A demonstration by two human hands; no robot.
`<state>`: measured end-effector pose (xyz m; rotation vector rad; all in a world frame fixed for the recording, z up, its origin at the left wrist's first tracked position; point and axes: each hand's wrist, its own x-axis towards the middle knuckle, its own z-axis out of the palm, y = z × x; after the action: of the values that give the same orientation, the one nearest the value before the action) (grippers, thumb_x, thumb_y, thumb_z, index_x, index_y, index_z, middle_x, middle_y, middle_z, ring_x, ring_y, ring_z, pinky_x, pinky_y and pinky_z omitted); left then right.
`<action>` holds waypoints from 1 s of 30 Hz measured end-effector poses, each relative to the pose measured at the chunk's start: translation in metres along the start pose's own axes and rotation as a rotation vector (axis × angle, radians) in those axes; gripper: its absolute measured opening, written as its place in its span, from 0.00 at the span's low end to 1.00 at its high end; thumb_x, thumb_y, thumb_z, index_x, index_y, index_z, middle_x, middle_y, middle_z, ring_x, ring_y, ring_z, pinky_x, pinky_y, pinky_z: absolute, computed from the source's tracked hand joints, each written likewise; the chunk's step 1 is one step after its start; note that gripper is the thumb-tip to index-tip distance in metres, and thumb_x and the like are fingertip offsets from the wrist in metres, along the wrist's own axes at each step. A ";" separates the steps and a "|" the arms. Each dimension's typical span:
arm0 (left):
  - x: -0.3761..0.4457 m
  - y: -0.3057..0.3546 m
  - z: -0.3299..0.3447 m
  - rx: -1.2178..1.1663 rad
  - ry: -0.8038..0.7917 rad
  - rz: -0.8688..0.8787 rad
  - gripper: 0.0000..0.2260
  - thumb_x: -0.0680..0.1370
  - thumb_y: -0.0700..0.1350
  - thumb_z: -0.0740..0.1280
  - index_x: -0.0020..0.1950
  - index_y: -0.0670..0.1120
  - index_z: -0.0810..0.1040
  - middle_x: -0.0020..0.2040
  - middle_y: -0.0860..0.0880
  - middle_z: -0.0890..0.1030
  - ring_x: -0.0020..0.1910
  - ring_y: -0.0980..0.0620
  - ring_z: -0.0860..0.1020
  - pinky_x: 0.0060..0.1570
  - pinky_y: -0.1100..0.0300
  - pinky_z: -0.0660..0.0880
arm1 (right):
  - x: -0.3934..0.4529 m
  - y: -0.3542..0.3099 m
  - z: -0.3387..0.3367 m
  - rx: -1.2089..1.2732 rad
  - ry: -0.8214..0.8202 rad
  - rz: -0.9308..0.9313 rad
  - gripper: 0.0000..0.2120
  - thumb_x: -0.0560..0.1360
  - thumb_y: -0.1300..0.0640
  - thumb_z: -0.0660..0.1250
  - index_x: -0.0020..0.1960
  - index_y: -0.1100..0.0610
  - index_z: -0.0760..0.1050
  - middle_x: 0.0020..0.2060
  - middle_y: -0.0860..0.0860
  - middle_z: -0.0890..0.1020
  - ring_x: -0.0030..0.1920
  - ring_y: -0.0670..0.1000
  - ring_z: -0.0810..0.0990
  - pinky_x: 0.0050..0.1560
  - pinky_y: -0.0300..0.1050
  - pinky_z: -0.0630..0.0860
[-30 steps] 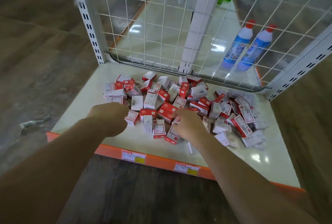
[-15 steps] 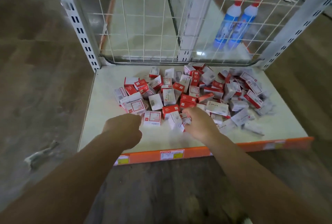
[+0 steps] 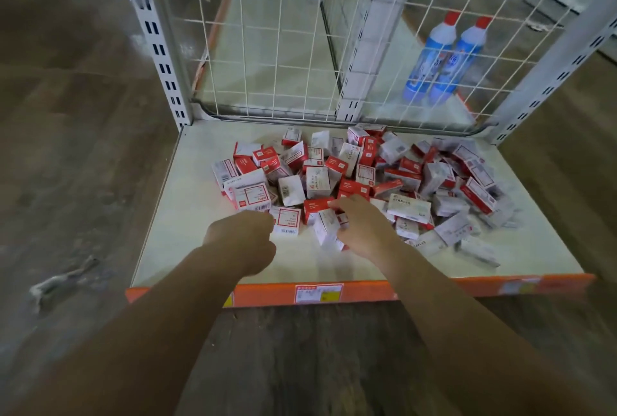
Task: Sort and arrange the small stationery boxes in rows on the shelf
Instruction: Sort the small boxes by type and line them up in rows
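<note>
The small red-and-white staple boxes [image 3: 360, 178] lie in a loose heap on the cream shelf [image 3: 187, 215], not yet in rows. The heap spreads just beyond both hands and out to the right of the right hand.

The left hand [image 3: 242, 240] is over the shelf at the near left edge of the heap, knuckles up and fingers curled under. One flat box with a barcode [image 3: 286, 221] lies just to the right of this hand, touching or almost touching it. If the hand holds something underneath, I cannot tell.

The right hand [image 3: 362, 227] lies on the near middle of the heap with fingers curved down. They close around a white box [image 3: 325, 228] at its left side, tilted on its edge.

Beyond the heap, behind the wire grid [image 3: 300, 48], two blue bottles with red caps [image 3: 444, 58] stand side by side, far right of both hands. The orange front edge [image 3: 367, 292] of the shelf, with a price label [image 3: 319, 292], runs under both forearms.
</note>
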<state>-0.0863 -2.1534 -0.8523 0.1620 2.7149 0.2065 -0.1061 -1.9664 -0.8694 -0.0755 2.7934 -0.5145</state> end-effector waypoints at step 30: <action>-0.003 0.021 0.007 -0.784 0.064 0.046 0.16 0.80 0.41 0.60 0.67 0.46 0.73 0.63 0.47 0.75 0.52 0.50 0.72 0.37 0.68 0.68 | -0.044 0.005 -0.013 0.610 0.069 -0.313 0.21 0.71 0.66 0.69 0.58 0.48 0.71 0.52 0.43 0.79 0.51 0.42 0.79 0.48 0.37 0.78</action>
<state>-0.0791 -2.1325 -0.8545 -0.0144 2.4762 1.2626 -0.0683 -1.9532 -0.8471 -0.3664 2.5676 -1.4371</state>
